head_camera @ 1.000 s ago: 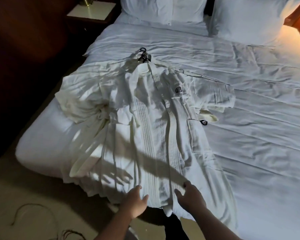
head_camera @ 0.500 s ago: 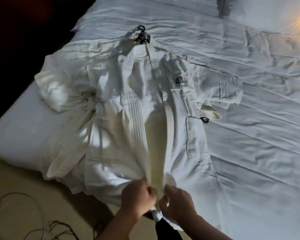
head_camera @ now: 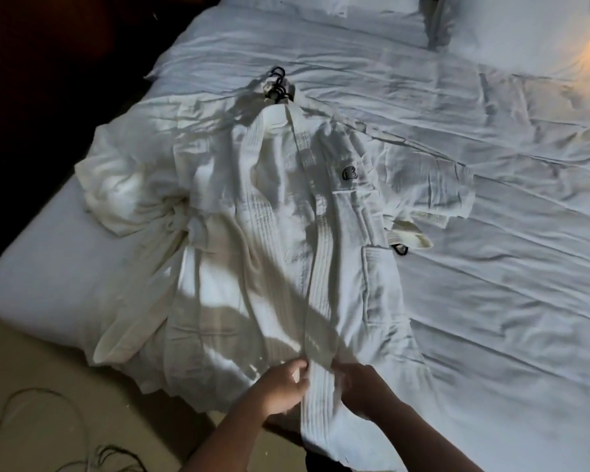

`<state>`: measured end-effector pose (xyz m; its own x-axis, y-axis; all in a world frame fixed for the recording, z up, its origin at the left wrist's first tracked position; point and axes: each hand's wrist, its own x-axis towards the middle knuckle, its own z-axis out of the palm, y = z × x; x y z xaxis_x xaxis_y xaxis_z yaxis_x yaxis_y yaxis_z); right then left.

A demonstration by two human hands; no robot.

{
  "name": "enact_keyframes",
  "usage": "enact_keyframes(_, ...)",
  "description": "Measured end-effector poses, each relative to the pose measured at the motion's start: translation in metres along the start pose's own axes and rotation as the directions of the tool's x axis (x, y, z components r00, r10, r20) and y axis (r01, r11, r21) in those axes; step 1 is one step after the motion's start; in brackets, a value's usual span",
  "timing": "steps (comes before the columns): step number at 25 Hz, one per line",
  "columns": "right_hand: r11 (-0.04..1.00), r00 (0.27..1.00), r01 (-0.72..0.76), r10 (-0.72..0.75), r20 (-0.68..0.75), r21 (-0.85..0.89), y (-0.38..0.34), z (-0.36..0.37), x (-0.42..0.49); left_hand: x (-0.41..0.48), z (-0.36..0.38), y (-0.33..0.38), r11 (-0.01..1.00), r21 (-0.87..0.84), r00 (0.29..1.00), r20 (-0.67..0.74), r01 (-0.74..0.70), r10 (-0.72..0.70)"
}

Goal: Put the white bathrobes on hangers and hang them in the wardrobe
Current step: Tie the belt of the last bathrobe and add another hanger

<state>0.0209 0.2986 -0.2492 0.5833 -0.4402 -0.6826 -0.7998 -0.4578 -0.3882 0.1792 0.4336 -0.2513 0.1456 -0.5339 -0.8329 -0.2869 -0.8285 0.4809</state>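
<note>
My left hand [head_camera: 283,386] and right hand [head_camera: 363,390] are both curled, fingers pinching the ribbed front band at the hem of the white bathrobe [head_camera: 286,216], which stretches away from my knuckles, flat across the bed [head_camera: 508,284], to the black hanger hooks [head_camera: 277,84] just beyond its far collar.

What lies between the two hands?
The head view shows the ribbed front band of the robe there; the left hand and right hand both grip it.
</note>
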Motion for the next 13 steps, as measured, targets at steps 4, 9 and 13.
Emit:
enact_keyframes(4,0.979,0.99,-0.124,0.133,-0.044,0.164,0.015,-0.035,0.012,-0.007,-0.037,0.018,0.996,0.078,0.993,-0.114,0.042,-0.033)
enact_keyframes(9,0.957,0.967,0.002,0.072,-0.243,0.292,0.002,-0.101,0.048,0.01,-0.086,0.045,0.995,0.093,0.864,-0.504,0.042,0.01)
enact_keyframes(13,0.976,0.92,0.075,0.012,-0.392,0.205,-0.046,-0.143,0.114,0.053,-0.154,0.078,0.98,0.139,0.659,-0.752,0.143,0.01)
